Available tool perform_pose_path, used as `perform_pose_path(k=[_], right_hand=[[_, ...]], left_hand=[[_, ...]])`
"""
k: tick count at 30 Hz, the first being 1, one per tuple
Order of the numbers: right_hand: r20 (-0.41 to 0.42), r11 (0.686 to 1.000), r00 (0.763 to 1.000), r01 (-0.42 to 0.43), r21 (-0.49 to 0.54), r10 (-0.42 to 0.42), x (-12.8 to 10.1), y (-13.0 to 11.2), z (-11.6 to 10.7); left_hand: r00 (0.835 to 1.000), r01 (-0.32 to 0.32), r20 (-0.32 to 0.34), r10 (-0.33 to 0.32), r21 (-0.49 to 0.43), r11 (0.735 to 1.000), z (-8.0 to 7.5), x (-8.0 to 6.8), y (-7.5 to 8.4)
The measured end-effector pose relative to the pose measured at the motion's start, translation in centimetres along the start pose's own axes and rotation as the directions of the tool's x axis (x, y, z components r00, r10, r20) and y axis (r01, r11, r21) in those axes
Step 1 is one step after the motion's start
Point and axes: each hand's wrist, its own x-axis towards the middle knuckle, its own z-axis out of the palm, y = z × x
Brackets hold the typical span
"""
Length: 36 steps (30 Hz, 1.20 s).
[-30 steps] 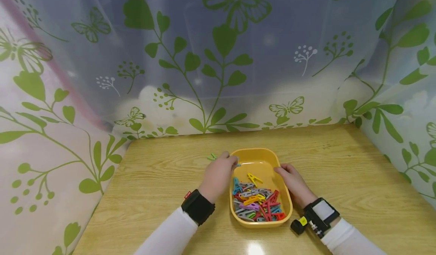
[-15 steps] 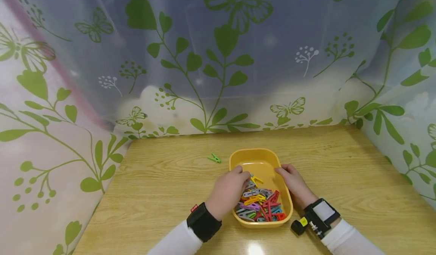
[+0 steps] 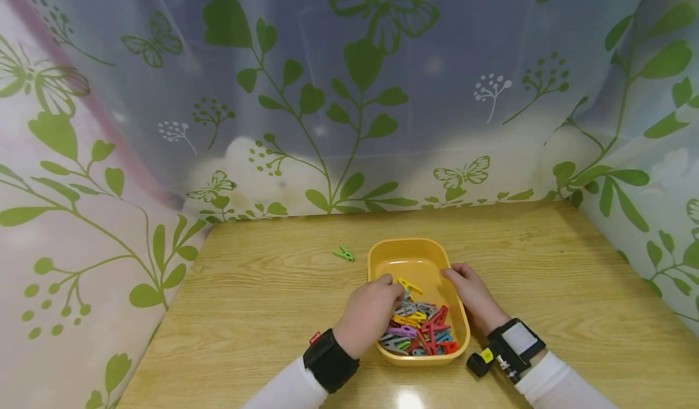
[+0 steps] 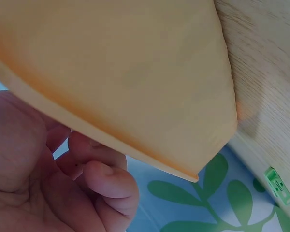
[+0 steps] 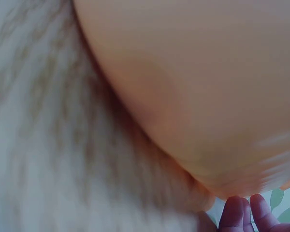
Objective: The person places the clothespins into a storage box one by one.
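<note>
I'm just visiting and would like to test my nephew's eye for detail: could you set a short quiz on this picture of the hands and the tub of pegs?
1. True or false: the green peg lies inside the yellow tub.
2. Which hand reaches into the pile of pegs? A. left hand B. right hand
3. What does the right hand rest against?

Key: 1. False, it lies on the table. 2. A. 3. The tub's right rim.

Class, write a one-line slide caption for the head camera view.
Left hand reaches into a yellow tray of coloured clothes pegs; right hand rests on its rim; one green peg lies on the wooden table.
</note>
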Motion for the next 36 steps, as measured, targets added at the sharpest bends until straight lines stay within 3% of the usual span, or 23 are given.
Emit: perform_pose_path(k=[11, 17, 22, 28, 36], right_hand=[[-0.008, 1.000, 1.000, 0.009, -0.006, -0.009, -0.1, 0.0, 0.0], [-0.010, 1.000, 1.000, 0.009, -0.003, -0.009, -0.1, -0.1, 0.0], [-0.010, 1.000, 1.000, 0.010, -0.001, -0.010, 0.0, -0.1, 0.0], [-0.004, 1.000, 1.000, -0.004, 0.001, 0.004, 0.0, -0.1, 0.1], [-0.004, 1.000, 1.000, 0.003, -0.003, -0.003, 0.0, -0.1, 0.0]], left_hand=[[1.000, -0.002, 0.017, 0.002, 0.000, 1.000, -0.3, 0.0, 0.0], [0.999, 0.042, -0.006, -0.042, -0.015, 0.999, -1.0, 0.1, -0.7], [0.992, 0.090, -0.082, -0.096, -0.075, 0.993, -1.6, 0.6, -2.4], [0.963, 0.177, -0.186, -0.193, -0.100, 0.979, -1.9, 1.5, -5.5], [0.932, 0.321, -0.130, -0.339, -0.138, 0.937, -0.7, 2.1, -9.3]])
